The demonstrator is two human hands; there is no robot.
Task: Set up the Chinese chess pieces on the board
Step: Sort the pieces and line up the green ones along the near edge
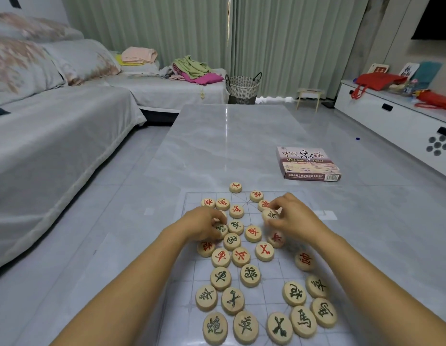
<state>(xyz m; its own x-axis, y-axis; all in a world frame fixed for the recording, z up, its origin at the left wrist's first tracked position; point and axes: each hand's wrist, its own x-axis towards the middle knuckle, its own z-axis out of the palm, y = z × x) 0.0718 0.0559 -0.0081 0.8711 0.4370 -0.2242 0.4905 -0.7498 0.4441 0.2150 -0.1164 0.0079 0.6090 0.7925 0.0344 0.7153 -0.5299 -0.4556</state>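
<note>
Closest, round pieces (220,278) are lying loose on the thin board (273,273). They are looking small, hard and light, probably sliding easily, so pinching the rim is looking best. Farther in, the left hand (203,224) is curling fingers round one piece and the right hand (293,218) is pinching another. Beyond, the table (229,146) is giving open room, with a box (306,163) sitting off right.

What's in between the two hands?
Between the left hand and the right hand, the head view shows three chess pieces: far red-lettered piece, dark-lettered piece, near red-lettered piece.
</note>
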